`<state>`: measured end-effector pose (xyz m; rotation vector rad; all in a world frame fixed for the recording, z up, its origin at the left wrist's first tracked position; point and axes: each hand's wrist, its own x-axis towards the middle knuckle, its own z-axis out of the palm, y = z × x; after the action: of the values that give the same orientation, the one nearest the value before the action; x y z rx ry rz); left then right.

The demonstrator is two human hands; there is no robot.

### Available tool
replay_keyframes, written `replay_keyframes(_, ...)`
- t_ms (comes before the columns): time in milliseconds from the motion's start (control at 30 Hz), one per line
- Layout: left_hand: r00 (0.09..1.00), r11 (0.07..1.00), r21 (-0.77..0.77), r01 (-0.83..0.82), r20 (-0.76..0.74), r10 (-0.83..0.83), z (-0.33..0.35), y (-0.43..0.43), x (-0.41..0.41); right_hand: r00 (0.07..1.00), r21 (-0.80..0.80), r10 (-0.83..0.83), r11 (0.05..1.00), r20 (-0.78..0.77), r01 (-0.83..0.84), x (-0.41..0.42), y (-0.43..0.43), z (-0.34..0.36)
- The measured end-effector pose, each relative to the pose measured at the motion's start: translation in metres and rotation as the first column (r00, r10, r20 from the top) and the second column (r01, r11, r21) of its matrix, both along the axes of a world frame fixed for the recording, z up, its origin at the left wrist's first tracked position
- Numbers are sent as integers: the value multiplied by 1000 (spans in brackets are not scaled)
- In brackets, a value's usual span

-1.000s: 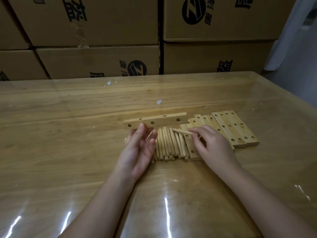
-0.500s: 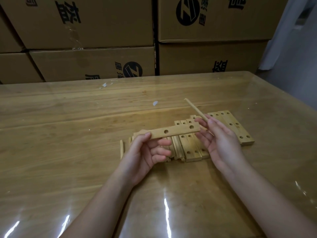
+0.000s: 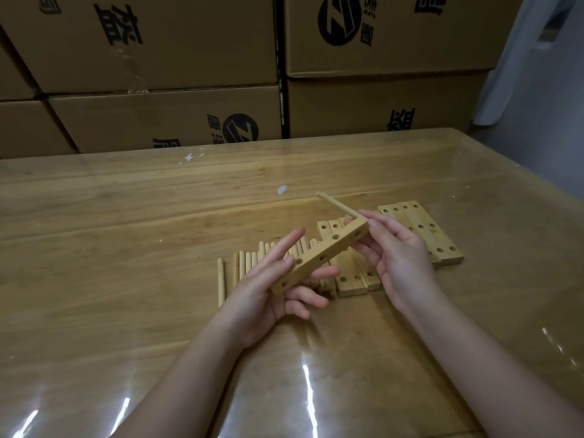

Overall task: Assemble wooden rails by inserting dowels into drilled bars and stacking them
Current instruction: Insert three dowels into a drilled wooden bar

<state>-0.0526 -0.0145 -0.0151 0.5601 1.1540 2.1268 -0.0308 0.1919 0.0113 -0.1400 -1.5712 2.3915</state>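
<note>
My left hand [image 3: 268, 292] holds a drilled wooden bar [image 3: 319, 257] tilted above the table, its near end low and its far end raised to the right. Several holes show along the bar's side. My right hand [image 3: 395, 257] pinches a thin dowel [image 3: 336, 205] that sticks up and left from the bar's far end. Whether the dowel's tip sits in a hole is hidden by my fingers. A row of loose dowels [image 3: 243, 267] lies on the table under my left hand.
Drilled bars lie flat in two groups: one [image 3: 350, 279] under my hands, another [image 3: 436, 235] further right. The glossy wooden table [image 3: 126, 248] has a rounded far-right corner. Stacked cardboard boxes [image 3: 158, 121] stand behind its far edge.
My left hand lifted the bar off the table and tilted its right end upward. My right hand picked up a dowel from the pile and brought it to the bar's far end.
</note>
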Motion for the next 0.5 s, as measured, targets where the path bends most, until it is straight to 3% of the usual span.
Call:
replay_keyframes(133, 994, 995, -35, 90, -57, -92, -5, -2, -1, 999, 116, 13, 993, -46, -8, 3, -4, 3)
replay_keyframes(267, 984, 984, 9, 180, 4, -180, -6, 1, 0, 997, 231, -17, 972, -78, 35, 6, -7, 5)
replay_keyframes(400, 998, 999, 42, -1, 64, -2, -5, 1, -2, 983, 123, -172, 976, -68, 180, 3, 4, 9)
replay_keyframes(500, 989, 995, 62, -82, 124, 74, -3, 1, -3, 983, 110, -173, 978, -56, 178, 2, 8, 9)
